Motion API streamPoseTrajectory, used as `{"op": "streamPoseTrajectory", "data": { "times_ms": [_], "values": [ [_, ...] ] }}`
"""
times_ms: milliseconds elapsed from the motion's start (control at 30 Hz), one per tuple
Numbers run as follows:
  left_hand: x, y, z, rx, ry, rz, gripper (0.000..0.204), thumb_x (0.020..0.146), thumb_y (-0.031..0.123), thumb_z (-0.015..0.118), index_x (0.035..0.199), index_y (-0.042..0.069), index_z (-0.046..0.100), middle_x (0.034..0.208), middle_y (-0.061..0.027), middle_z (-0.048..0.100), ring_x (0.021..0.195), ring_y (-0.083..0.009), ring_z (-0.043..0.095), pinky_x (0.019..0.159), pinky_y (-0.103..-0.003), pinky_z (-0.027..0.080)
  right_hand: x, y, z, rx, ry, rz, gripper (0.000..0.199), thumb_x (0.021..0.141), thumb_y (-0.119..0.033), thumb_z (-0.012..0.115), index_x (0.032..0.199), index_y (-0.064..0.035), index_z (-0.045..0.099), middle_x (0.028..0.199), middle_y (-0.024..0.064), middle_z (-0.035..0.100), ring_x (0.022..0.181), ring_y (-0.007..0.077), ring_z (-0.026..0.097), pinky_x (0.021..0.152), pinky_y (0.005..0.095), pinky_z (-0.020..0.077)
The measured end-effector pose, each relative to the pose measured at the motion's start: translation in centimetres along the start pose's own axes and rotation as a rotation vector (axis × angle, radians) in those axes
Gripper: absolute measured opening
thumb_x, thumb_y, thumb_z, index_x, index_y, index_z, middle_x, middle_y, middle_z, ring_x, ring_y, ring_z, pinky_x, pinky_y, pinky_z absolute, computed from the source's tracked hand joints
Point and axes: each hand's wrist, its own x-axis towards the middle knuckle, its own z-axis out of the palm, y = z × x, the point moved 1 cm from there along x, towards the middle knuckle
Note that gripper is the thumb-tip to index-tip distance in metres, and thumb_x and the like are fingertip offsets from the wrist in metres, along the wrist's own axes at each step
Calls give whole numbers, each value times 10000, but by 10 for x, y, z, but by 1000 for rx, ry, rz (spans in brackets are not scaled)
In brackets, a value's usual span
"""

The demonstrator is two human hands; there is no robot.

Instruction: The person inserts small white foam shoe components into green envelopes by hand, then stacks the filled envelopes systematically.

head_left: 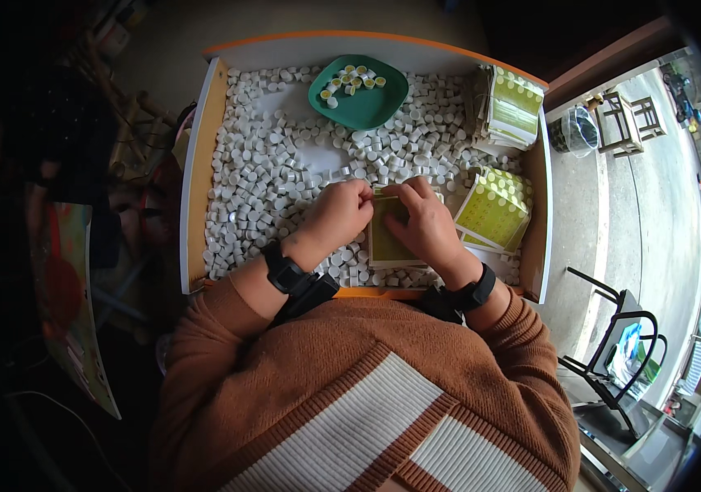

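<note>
A stack of flat green cards (385, 243) with pale edges lies among small white caps near the tray's front. My left hand (339, 216) is closed at the stack's far left corner, thumb and fingertips pinched together; what they hold, if anything, is too small to make out. Over the card's right side bends my right hand (428, 225), its fingers curled and fingertips close to the far edge. The hand hides part of the card and whatever lies in its fingertips. Loose white caps (272, 197) spread thickly all around both hands.
A green dish (375, 107) holding several yellow-faced white caps sits at the tray's far side. Green cards with round spots are piled at the right, one pile (494, 209) nearer and one bundle (513, 107) farther. Orange-edged walls (367, 38) enclose the tray. A black chair (617, 353) stands right.
</note>
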Motion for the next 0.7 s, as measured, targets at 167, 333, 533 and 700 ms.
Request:
{"op": "streamPoseTrajectory", "data": {
  "times_ms": [167, 333, 533, 700],
  "values": [
    [-1, 1, -6, 133, 81, 62, 109, 779, 84, 615, 848, 0, 614, 740, -169, 642, 691, -342, 633, 646, -402, 509, 3, -1, 2, -14, -39, -20, 354, 708, -92, 692, 1055, -117, 622, 964, 116, 548, 841, 325, 599, 722, 384, 509],
    [10, 5, -36, 310, 232, 165, 91, 761, 92, 653, 818, 31, 615, 816, -143, 622, 768, -339, 613, 686, -407, 500, 3, -2, -2, -15, -49, 25, 346, 711, -94, 691, 1050, -112, 623, 958, 113, 550, 840, 323, 599, 724, 384, 508],
    [25, -9, -46, 629, 189, 306, 124, 744, 115, 691, 801, 49, 602, 895, -127, 587, 842, -325, 591, 715, -402, 490, 3, -7, -1, -4, -62, -2, 341, 710, -88, 690, 1045, -102, 622, 958, 116, 550, 838, 325, 598, 724, 383, 507],
    [19, -4, -45, 547, 195, 339, 155, 800, 140, 662, 858, 31, 570, 828, -127, 603, 768, -325, 602, 668, -407, 489, 5, -4, 3, -13, -76, -44, 335, 710, -81, 688, 1037, -87, 620, 950, 118, 555, 836, 324, 598, 726, 380, 508]
  ]
}}
